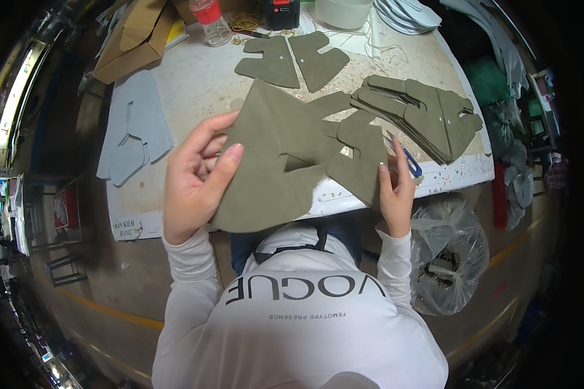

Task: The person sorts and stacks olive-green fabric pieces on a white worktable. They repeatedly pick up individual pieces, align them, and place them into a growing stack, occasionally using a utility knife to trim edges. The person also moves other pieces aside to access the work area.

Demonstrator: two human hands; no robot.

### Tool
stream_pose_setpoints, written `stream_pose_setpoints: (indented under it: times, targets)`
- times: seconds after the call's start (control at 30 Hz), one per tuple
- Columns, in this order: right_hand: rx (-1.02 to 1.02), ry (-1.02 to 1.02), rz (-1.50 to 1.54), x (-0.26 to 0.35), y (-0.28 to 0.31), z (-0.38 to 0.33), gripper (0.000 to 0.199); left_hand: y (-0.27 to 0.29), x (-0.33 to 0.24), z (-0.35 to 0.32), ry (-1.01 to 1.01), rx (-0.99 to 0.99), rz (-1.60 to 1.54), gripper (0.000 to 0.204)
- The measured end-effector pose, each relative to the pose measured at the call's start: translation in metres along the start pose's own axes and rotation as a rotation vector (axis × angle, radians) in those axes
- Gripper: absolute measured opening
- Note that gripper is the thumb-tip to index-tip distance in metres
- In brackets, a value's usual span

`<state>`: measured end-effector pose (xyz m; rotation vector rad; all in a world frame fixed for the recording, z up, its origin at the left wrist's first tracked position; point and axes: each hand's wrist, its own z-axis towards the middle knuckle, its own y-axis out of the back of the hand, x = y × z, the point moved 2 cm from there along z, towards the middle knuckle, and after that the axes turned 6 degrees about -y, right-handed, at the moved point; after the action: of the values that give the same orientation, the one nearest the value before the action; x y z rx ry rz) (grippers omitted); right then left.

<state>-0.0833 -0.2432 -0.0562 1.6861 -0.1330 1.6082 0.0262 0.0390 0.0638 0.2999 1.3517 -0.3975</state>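
Note:
My left hand point(204, 172) is closed on the left edge of a large olive-green cut piece of material point(266, 142), thumb on top, fingers behind. The piece is raised over the table's near edge and has a notch with a small flap low on its right side. My right hand point(397, 191) pinches the right edge of a smaller olive-green piece point(363, 149) with a cut-out, its index finger stretched upward. Just beside that finger is a blue-handled cutting tool point(411, 162), partly hidden; whether the hand touches it I cannot tell.
A stack of olive pieces point(435, 117) lies at right, and two more olive pieces point(272, 61) lie farther back. Grey-blue pieces point(136, 129) are at left. Behind stand a cardboard box point(133, 42), a red-lidded jar point(211, 24) and a white tub point(342, 13). A clear plastic bag point(454, 259) sits below right.

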Motion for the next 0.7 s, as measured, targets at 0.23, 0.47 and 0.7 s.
stream_pose_setpoints:
  times: [0.23, 0.47, 0.7]
  targets:
    - [0.228, 0.015, 0.260, 0.016, 0.017, 0.024, 0.046, 0.030, 0.088, -0.003, 0.261, -0.108, 0.239, 0.035]
    - [0.318, 0.137, 0.402, 0.101, 0.063, 0.035, 0.049, 0.044, 0.099, -0.053, 0.149, -0.290, 0.625, 0.034]
    - [0.604, 0.149, 0.494, 0.139, 0.023, 0.022, 0.052, 0.034, 0.091, -0.070, 0.134, -0.342, 0.790, 0.022]
